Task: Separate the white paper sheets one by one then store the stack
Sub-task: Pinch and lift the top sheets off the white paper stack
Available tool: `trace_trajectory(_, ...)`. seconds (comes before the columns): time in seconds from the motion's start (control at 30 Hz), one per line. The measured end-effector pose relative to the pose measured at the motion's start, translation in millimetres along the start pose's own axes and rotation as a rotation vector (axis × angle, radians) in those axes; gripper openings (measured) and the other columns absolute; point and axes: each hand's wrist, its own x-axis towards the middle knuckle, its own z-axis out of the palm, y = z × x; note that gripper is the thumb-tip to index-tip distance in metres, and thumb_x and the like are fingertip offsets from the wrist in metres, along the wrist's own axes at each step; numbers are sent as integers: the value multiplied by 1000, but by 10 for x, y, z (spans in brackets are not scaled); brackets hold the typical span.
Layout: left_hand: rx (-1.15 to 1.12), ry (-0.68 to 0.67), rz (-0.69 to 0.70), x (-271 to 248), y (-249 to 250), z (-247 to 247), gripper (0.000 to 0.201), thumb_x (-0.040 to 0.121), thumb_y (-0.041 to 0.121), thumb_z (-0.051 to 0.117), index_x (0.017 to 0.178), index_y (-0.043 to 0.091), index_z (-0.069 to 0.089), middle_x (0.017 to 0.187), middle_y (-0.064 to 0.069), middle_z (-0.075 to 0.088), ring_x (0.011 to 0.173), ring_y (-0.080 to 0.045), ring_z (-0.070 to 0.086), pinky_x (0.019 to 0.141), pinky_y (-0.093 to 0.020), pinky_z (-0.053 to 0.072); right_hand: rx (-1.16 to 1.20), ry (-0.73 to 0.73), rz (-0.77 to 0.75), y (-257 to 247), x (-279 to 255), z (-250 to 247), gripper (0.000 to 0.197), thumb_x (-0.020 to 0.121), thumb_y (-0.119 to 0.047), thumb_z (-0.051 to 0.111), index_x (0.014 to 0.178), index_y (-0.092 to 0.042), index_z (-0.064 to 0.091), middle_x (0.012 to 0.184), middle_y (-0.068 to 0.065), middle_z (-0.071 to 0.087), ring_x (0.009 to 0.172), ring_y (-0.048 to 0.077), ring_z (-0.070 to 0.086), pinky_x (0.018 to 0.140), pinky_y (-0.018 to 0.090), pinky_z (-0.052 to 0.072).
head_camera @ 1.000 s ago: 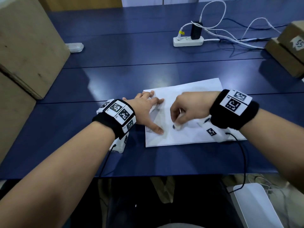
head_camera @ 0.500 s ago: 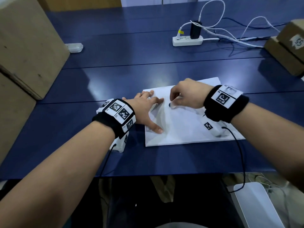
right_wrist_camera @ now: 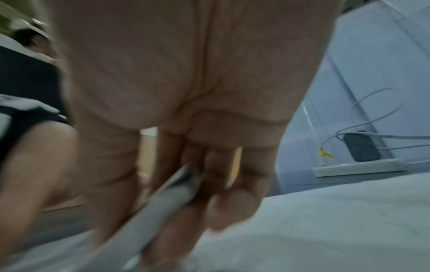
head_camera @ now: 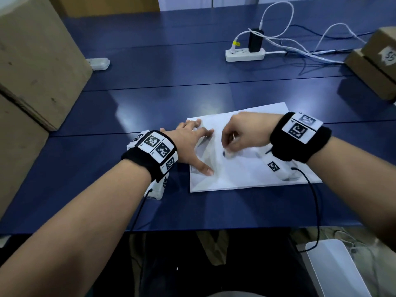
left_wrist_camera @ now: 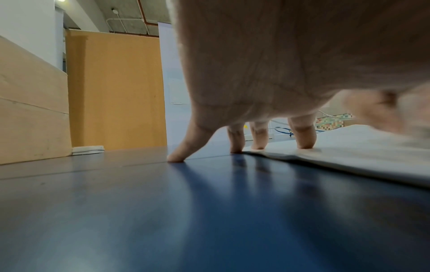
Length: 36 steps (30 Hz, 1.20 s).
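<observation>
A stack of white paper sheets lies flat on the blue table. My left hand has its fingers spread. The thumb and some fingertips press on the stack's left edge, and the left wrist view shows fingertips standing on the paper. My right hand hovers over the stack's middle with curled fingers. It pinches a pale raised fold, apparently of the top sheet, which looks buckled between the hands. The right wrist view is blurred.
A large cardboard box stands at the left and smaller boxes at the far right. A power strip with white cables lies at the back, and a small white device at the back left. A white object sits below the table's front edge.
My right hand first slid away from me across the sheet, then came back toward the middle, still pinching. The left hand stayed pressed in place.
</observation>
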Motion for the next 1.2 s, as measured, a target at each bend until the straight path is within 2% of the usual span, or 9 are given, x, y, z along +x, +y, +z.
trace_trajectory(0.1,3,-12,-2,10,10,3,130,47,85,71,153,46,7,163,13,-8,150,-16,-1,105,-75,22,41,-222,-53,-80,-91,65,18,73,-40,80,83,-26,74,76,-7,73,72,13,66,68,26,51)
trace_trajectory(0.3,4,0,3,20,-3,11,128,47,86,71,152,47,8,163,14,-6,150,-17,2,106,-72,24,-37,230,80,87,35,-3,14,83,-33,72,91,-22,72,82,-9,66,89,18,63,74,30,48)
trace_trajectory(0.43,3,-12,-2,19,-1,0,130,46,87,71,152,47,7,163,14,-8,151,-17,-1,105,-75,22,-13,-160,-31,-28,-107,68,15,76,-38,77,84,-25,73,74,-7,71,73,15,66,68,27,51)
trace_trajectory(0.5,8,-15,-3,20,0,1,131,46,87,70,153,46,7,163,13,-8,151,-17,0,105,-75,23,5,-218,-44,-56,-144,80,19,74,-42,79,83,-26,73,76,-6,72,74,15,66,68,28,52)
trace_trajectory(0.67,19,2,3,3,8,9,127,49,86,70,152,45,9,162,13,-5,150,-18,3,105,-73,25,-14,186,68,65,-18,1,18,81,-39,74,88,-23,70,82,-9,68,87,18,64,74,31,50)
trace_trajectory(0.87,10,-3,-3,8,2,6,130,47,87,70,152,47,7,163,13,-7,150,-16,-1,106,-74,23,-9,-207,-29,-115,-158,60,21,74,-43,79,83,-25,72,74,-9,72,72,12,66,68,26,52)
trace_trajectory(1.0,22,0,2,7,4,7,129,47,87,70,152,46,8,162,13,-5,150,-18,4,105,-73,25,-62,131,42,20,-13,-18,16,80,-37,74,90,-24,72,85,-9,70,87,16,64,77,32,52)
trace_trajectory(1.07,22,0,0,8,6,8,129,47,87,70,153,44,9,162,13,-5,150,-18,4,105,-73,25,-50,196,77,71,-4,-23,16,82,-34,73,93,-22,72,87,-6,69,90,20,64,79,33,52)
trace_trajectory(1.2,6,-7,3,12,-2,12,128,48,85,71,153,46,7,163,12,-8,150,-17,-1,105,-76,21,22,-108,-20,-35,-154,54,15,74,-36,78,84,-26,75,76,-10,72,76,12,66,70,26,51)
